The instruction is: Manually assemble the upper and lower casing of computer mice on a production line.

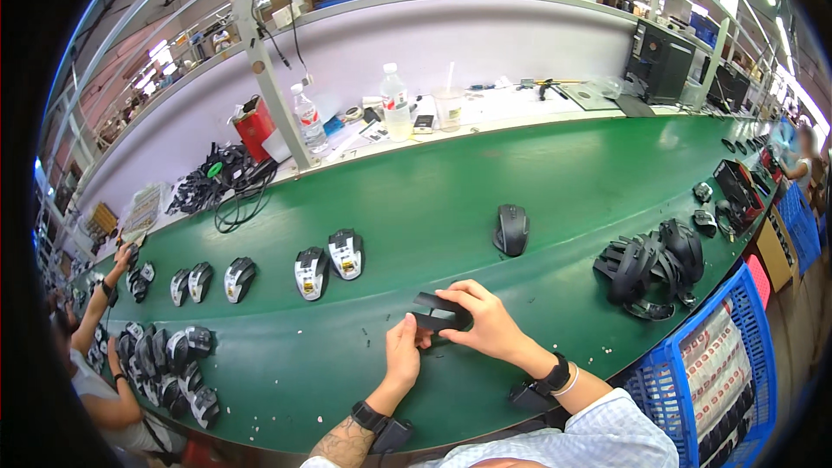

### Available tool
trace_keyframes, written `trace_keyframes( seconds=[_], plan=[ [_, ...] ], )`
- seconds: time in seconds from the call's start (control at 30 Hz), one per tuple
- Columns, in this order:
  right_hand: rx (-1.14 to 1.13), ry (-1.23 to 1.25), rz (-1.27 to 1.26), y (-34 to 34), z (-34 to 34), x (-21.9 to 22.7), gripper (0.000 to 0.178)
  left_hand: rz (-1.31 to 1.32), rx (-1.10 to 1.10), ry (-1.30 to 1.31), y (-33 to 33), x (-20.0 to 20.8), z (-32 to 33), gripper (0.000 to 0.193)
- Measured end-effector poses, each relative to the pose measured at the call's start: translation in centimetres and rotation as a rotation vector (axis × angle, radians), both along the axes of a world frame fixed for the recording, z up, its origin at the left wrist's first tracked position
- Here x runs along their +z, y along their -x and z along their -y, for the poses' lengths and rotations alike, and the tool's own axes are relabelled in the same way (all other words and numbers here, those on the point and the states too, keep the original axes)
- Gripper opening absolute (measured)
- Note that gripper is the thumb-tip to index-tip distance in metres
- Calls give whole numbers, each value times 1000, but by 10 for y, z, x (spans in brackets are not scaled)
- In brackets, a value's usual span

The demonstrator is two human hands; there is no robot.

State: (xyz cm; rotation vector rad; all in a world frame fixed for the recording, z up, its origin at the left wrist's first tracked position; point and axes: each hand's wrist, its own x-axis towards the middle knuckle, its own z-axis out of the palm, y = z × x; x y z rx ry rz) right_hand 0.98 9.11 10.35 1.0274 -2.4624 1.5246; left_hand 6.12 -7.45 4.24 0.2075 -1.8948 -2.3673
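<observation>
My left hand [404,354] and my right hand [487,322] hold a curved black mouse shell piece [425,321] between them, above the green bench. The left fingers pinch its near left end. On the right, my fingers grip the top and my thumb presses from below; part of the piece is hidden behind them. A black computer mouse [512,230] lies beyond my right hand. Farther left stand mice without top covers, including one white-and-black mouse [346,253] and another beside it [311,273].
Black shell pieces [646,269] form a heap at right, near a blue crate [763,347]. Several partly built mice [165,360] are piled at left, near a co-worker's arm [94,312]. Bottles [395,104] stand on the back ledge. Small scraps dot the green bench [416,191].
</observation>
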Motion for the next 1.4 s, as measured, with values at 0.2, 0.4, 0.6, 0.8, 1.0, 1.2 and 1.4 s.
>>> trace_keyframes(
  seconds=[0.2,0.4,0.6,0.8,1.0,1.2,1.4],
  plan=[
    [32,29,4,-4,1,6,51,-22,-42,-43,-1,2,0,48],
    [60,118,25,-4,0,4,47,12,-87,-14,0,10,3,49],
    [-86,177,-117,3,-4,3,52,-67,-168,142,26,36,21,42],
    [-283,52,-381,25,-19,-16,44,4,387,1574,112,43,98,75],
    [-348,98,-374,37,-25,-30,36,304,346,1580,145,19,107,87],
    [-356,78,-329,37,-28,-36,33,-94,341,1268,117,35,64,70],
    [-405,56,-339,37,-24,-34,38,160,82,-178,80,18,53,36]
  ],
)
